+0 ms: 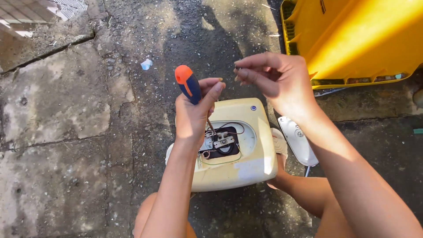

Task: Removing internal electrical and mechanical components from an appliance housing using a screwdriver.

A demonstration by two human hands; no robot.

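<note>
Left hand (192,112): grips screwdriver (188,83), tip down in heater (246,163) wiring.
Right hand (275,77): fingertips pinched, probably on a screw.

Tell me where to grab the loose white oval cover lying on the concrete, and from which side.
Grip the white oval cover across its narrow width, near the upper end that shows in full. Its lower end is hidden under the right forearm, and the cream appliance housing crowds its left edge. Coming from above, on the open right side, looks easiest; it lies flat, so fingertips must hook its long edges.
</note>
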